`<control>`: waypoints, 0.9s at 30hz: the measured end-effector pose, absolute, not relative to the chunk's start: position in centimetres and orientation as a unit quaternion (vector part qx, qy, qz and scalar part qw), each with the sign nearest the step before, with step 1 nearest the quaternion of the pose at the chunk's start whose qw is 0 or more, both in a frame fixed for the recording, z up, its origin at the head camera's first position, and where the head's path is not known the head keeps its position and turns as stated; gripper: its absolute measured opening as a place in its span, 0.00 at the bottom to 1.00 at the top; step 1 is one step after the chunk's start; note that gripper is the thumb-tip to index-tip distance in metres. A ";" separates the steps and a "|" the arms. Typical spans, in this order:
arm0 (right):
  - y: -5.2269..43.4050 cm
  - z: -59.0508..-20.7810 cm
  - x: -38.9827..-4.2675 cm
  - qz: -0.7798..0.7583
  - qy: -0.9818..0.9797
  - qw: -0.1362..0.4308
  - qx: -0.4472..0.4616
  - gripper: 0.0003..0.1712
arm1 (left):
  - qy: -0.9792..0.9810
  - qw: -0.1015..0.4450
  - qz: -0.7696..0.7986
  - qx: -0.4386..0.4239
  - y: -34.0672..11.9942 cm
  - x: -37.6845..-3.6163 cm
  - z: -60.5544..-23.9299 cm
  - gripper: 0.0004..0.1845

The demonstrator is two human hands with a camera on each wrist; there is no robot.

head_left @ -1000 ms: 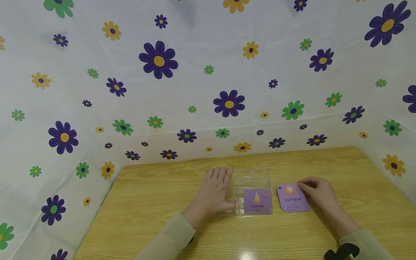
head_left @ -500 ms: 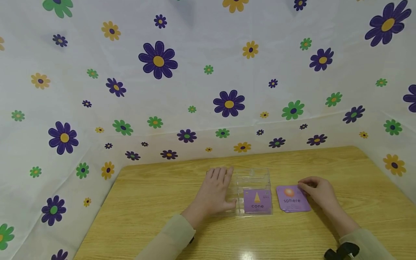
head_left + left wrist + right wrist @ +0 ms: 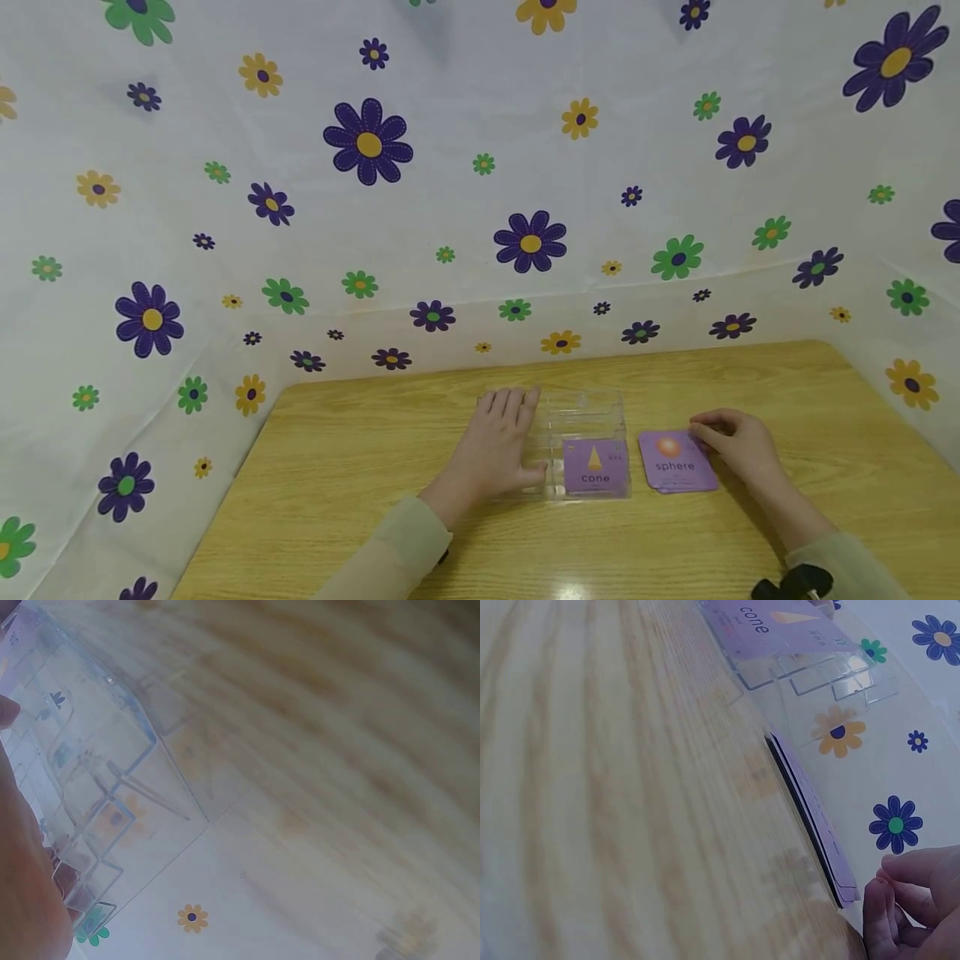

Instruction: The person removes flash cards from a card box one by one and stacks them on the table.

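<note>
A clear plastic tray (image 3: 585, 408) lies on the wooden table (image 3: 360, 467). My left hand (image 3: 501, 421) rests flat on the tray's left part, fingers straight; the tray (image 3: 112, 772) fills the left wrist view beside the hand (image 3: 30, 900). A purple "cone" card (image 3: 596, 468) lies in the tray's near right compartment. To the right of the tray, a small stack topped by a purple "sphere" card (image 3: 675, 462) lies on the table. My right hand (image 3: 708, 429) pinches its upper right corner with curled fingers. The right wrist view shows the stack's edge (image 3: 810, 817) and fingertips (image 3: 889, 900).
White sheeting printed with purple, green and yellow flowers (image 3: 367, 142) walls in the table at the back and on both sides. Bare wood extends left of the tray and toward the near edge. A black wrist strap (image 3: 795, 579) shows at the lower right.
The sphere card has slid a little toward me under my right fingers. My left hand and the tray have stayed put.
</note>
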State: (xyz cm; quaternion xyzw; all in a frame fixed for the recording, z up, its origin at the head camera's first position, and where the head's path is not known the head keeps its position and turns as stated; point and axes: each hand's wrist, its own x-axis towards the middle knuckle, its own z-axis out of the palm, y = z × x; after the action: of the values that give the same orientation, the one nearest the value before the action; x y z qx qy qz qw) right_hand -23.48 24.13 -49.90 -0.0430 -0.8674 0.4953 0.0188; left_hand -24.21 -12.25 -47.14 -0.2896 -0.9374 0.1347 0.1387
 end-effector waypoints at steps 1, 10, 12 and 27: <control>24.1 -49.9 -23.5 0.499 -0.865 0.019 -0.044 0.19 | -0.938 0.138 0.134 -0.289 -12.2 -24.2 -47.1 0.58; 24.3 -49.9 -23.4 0.521 -0.852 0.008 -0.047 0.22 | -0.937 0.144 0.138 -0.288 -12.1 -24.0 -46.9 0.58; 24.3 -49.9 -23.5 0.527 -0.849 0.006 -0.047 0.23 | -0.937 0.145 0.139 -0.287 -12.1 -24.0 -46.9 0.58; 23.8 -49.5 -23.1 0.526 -0.849 0.001 -0.045 0.22 | -0.937 0.141 0.145 -0.285 -12.1 -24.0 -47.0 0.58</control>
State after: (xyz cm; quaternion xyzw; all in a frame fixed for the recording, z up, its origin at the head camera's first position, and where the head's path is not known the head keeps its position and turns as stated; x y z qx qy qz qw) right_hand -23.12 23.84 -49.47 -0.0454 -0.8491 0.5263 0.0014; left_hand -24.02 -12.11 -46.99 -0.2852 -0.9368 0.1450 0.1414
